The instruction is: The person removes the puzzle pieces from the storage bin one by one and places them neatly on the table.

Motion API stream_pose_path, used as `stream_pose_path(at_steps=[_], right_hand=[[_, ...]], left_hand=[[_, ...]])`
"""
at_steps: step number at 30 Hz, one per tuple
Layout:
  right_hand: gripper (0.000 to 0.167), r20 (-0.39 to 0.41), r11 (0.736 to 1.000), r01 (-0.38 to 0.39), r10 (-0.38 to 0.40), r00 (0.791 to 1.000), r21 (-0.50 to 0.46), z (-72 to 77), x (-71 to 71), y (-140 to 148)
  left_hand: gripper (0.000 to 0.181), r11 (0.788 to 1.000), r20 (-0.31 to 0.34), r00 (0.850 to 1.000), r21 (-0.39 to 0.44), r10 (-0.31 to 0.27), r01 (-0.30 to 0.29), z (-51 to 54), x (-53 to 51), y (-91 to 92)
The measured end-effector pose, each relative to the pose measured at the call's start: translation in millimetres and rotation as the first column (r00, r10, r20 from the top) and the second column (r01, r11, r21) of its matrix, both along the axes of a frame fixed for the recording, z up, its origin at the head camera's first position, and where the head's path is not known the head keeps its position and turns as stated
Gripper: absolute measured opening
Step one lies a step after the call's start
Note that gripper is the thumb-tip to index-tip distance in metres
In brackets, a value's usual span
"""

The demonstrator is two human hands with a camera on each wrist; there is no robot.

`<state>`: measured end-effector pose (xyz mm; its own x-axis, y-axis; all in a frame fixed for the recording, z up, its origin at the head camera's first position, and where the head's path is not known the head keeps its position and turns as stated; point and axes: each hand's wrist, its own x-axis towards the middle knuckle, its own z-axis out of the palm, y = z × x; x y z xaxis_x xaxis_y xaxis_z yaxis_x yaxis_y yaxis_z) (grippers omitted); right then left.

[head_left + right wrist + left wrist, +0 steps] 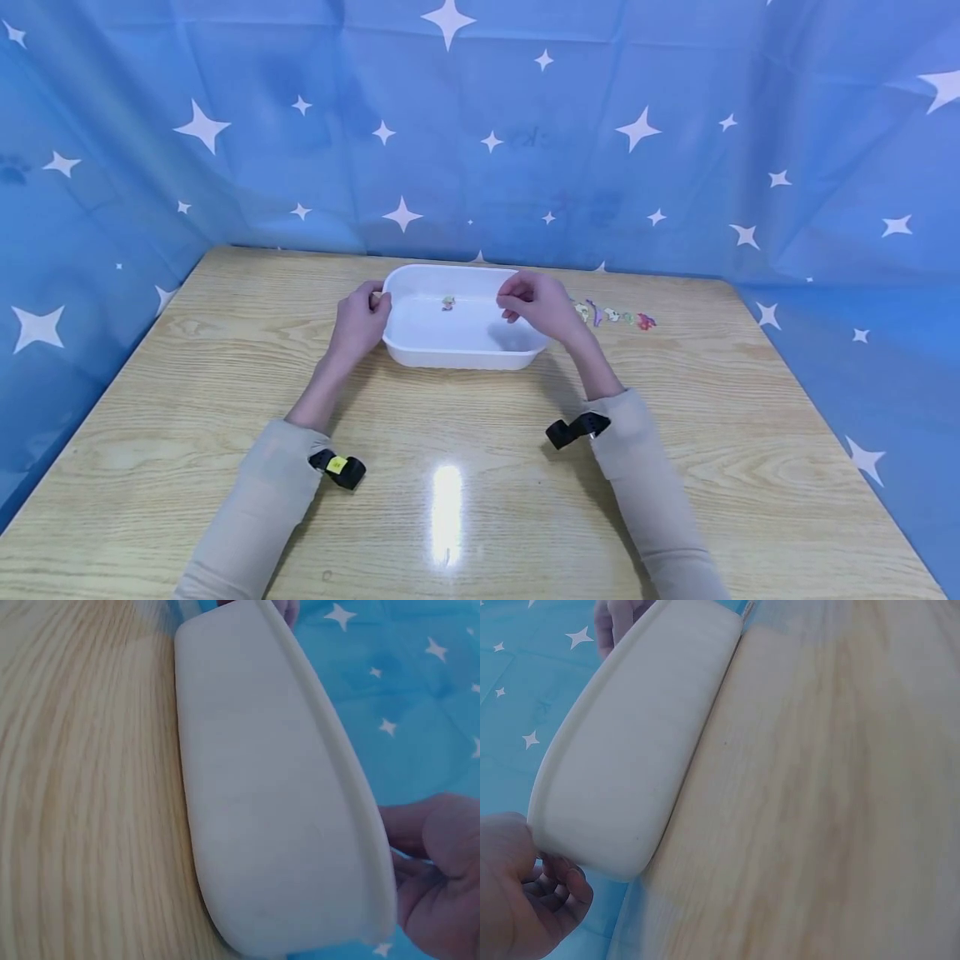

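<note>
A white plastic basin [463,358] stands on the table, long side toward me. My left hand [362,321] grips its left end, with the thumb at the rim and the fingers curled below it in the left wrist view. Over the right part of the basin is my right hand [542,307], its thumb and forefinger close together. Whether anything small is between them I cannot tell; the basin wall hides those fingertips in the right wrist view. Inside the basin, left of the right hand, lies one small colourful piece [447,303].
A row of several small colourful pieces, with a purple one [595,312] and a red one [646,322], lies on the wooden table [480,433] right of the basin. Behind the table hangs a blue cloth [480,167] with white stars.
</note>
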<state>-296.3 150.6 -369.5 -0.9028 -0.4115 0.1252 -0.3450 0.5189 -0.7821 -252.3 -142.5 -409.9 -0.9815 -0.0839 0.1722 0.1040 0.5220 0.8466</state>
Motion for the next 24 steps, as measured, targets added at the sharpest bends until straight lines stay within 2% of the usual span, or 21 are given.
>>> stream_pose_path(at_steps=[9,15,24], right_hand=[[0.016,0.013,0.997,0.073,-0.073,0.997,-0.006,8.7,12.0,43],[0.015,0.026,0.987,0.123,-0.126,0.992,0.103,5.9,17.9,76],[0.019,0.148,0.958,0.132,-0.173,0.974,0.256,-4.3,23.9,117]], left_hand=[[0.041,1.000,-0.001,1.000,0.003,0.001,-0.001,0.6,0.3,0.8],[0.040,1.000,-0.002,1.000,-0.002,0.007,-0.007,1.1,-0.1,2.6],[0.040,1.000,0.000,1.000,0.003,0.005,-0.005,-0.4,-0.8,0.6]])
